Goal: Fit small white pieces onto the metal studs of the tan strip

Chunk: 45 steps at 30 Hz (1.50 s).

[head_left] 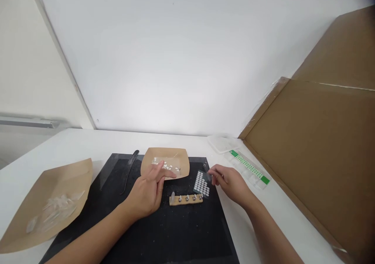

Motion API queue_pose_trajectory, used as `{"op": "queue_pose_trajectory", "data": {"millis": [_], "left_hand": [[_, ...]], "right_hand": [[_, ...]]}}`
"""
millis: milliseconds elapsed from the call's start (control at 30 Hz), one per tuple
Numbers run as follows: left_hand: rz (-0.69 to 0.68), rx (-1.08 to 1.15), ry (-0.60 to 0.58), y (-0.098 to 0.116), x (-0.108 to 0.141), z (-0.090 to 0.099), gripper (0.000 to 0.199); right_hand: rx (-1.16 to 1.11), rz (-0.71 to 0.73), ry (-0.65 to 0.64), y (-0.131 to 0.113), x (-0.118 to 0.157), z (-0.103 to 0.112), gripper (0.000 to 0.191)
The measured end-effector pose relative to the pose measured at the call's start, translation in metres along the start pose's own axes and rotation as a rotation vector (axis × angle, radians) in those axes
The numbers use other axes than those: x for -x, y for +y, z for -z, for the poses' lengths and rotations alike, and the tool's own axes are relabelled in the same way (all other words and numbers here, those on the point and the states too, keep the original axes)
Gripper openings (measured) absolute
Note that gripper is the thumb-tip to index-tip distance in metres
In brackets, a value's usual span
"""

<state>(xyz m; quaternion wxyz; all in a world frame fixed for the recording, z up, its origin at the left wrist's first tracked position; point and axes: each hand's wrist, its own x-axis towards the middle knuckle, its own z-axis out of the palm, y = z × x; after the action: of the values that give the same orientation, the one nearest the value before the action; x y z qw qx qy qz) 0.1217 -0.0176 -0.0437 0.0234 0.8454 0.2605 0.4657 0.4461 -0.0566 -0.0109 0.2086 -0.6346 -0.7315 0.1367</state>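
My left hand point(150, 185) is over the near edge of a small brown paper tray point(183, 158), its fingers apart and nothing visible in them. Small white oval pieces point(165, 165) lie in that tray. The fingers of my right hand point(224, 180) are pinched at the upper right corner of a sheet of white oval stickers point(201, 185); the contact is too small to make out fully. Between the hands, a short wooden strip point(186, 202) bears several small metal parts and a clear upright piece at its left end, on a black mat point(181, 236).
A larger paper tray point(22, 213) with clear plastic pieces stands at the left. A dark curved tool point(129, 170) lies on the mat. Behind my right hand are a green-and-white strip point(249, 166) and a clear plastic case point(224, 143). Cardboard point(316, 150) rises at the right.
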Motion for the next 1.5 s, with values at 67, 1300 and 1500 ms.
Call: {"op": "queue_pose_trajectory", "data": {"millis": [67,1300,1500], "left_hand": [[0.0,0.07,-0.005,-0.002,0.002,0.0,0.064],[-0.169,0.362,0.034,-0.011,0.005,0.004,0.085],[-0.182,0.356,0.037,-0.01,0.004,0.005,0.084]], "right_hand": [[-0.041,-0.017,-0.037,-0.004,0.003,0.001,0.035],[-0.004,0.019,-0.189,-0.005,0.015,0.004,0.019],[-0.044,-0.005,-0.243,0.0,0.018,0.009,0.047]]}}
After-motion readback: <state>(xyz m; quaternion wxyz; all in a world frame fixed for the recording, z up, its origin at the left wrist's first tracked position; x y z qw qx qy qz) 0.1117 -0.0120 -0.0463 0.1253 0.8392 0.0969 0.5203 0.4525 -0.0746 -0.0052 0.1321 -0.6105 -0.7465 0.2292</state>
